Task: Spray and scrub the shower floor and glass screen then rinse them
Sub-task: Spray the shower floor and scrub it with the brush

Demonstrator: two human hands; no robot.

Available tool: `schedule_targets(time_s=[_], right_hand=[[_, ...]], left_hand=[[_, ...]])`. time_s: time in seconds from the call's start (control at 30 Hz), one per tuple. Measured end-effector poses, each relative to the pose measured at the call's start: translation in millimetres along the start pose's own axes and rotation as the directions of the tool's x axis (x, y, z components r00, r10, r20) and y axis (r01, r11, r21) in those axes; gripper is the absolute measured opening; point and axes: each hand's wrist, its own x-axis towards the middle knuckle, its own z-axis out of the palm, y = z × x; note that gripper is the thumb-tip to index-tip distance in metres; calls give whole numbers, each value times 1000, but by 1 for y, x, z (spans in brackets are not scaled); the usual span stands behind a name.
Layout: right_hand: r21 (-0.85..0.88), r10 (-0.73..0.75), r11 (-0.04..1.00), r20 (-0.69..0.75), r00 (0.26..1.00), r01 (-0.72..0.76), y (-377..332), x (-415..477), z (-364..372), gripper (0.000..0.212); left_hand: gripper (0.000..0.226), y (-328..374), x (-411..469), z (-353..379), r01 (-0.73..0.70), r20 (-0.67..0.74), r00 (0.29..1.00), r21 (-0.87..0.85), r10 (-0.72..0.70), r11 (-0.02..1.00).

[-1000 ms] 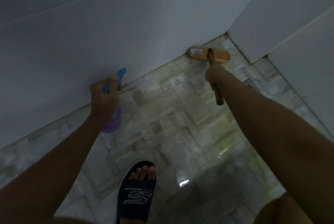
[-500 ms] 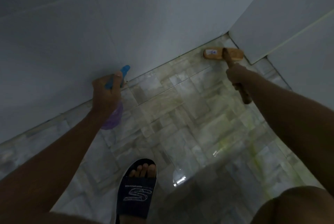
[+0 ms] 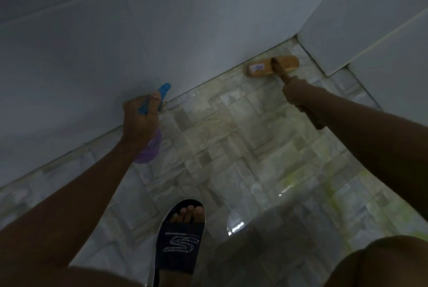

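The wet shower floor (image 3: 231,147) is pale marbled tile with greenish streaks at the right. My right hand (image 3: 298,94) grips the wooden handle of a scrub brush (image 3: 273,66); its wooden head lies on the floor against the base of the back wall, near the corner. My left hand (image 3: 140,120) holds a spray bottle (image 3: 150,147) with a purple body and a blue trigger head, close to the wall at the floor's left side. The bottle's nozzle points toward the wall. No glass screen is in view.
White tiled walls (image 3: 162,32) rise behind the floor and at the right (image 3: 370,20), meeting in a corner above the brush. My foot in a dark slide sandal (image 3: 179,238) stands on the tiles at the bottom middle. My knee (image 3: 382,263) shows at the bottom right.
The brush head slid right along the wall base toward the corner, then stayed there. My left hand with the spray bottle has barely moved.
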Motion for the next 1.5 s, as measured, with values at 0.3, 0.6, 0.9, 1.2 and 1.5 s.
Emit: schedule_targets(time_s=[0.3,0.6,0.9,1.2,1.5], right_hand=[[104,-221,971,66,973,213,-70,-99,99,40],[-15,-80,996,137,987,83,30,-148,106,33],[171,-126,979,61,990,114,-91,-104,109,41],[55,-85,995,125,989,78,26,-186,134,25],[133,13,991,105,994,-27,-32,-152,133,23]], left_hand=[[51,6,5,4,12,38,999,49,-14,999],[55,6,-1,3,-76,69,995,103,70,992],[57,4,1,4,-50,74,996,64,45,997],[49,15,-10,-1,-64,62,996,83,59,995],[66,22,-49,-6,-78,117,991,121,64,990]])
